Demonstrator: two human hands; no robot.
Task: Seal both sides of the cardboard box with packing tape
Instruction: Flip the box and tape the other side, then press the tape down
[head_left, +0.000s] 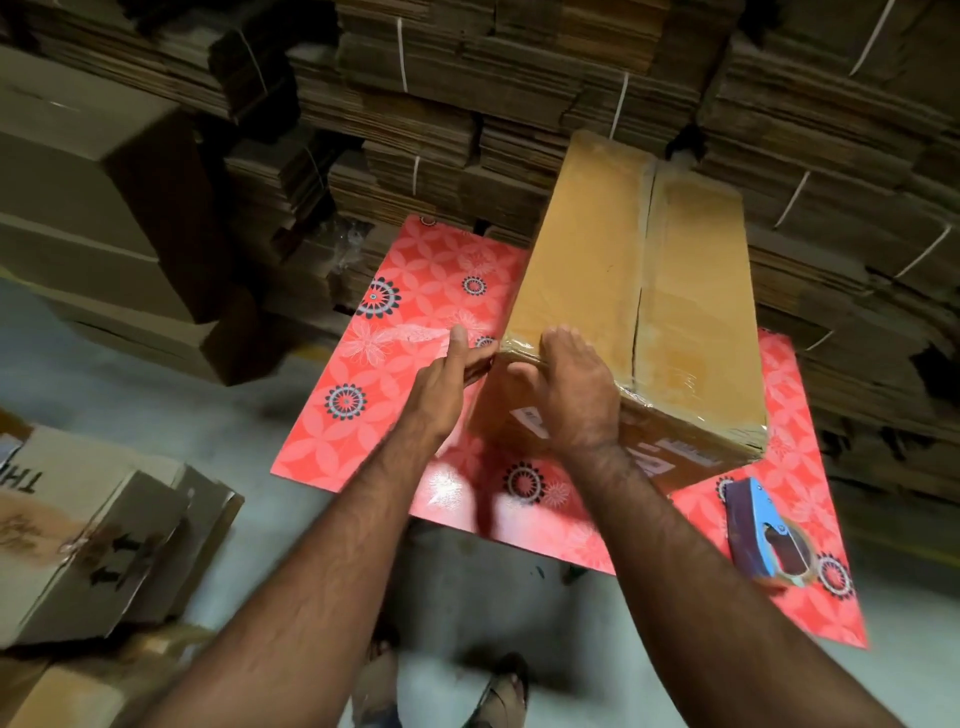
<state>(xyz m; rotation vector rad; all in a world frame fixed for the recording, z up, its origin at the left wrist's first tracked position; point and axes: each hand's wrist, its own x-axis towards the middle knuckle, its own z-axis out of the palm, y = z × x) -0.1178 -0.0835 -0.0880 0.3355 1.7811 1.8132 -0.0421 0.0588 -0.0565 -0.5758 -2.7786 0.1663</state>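
1. The tape dispenser (774, 535) is lying idle at the red floral mat's (363, 374) near right corner, close enough to get knocked if the box swings.
2. The right hand (571, 395) is curling over the cardboard box's (613, 291) near top edge, fingers pressing tape (524, 347); the left hand (452, 374) is lying flat, fingers straight, at the corner. Uneven pressing risks wrinkled, lifting tape.
3. The box is standing mid-mat, tan, its centre seam glossy with tape.

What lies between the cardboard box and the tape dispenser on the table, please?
In the head view, only a bare stretch of the red floral table cover separates the cardboard box from the tape dispenser; nothing stands there, and neither hand is near it.
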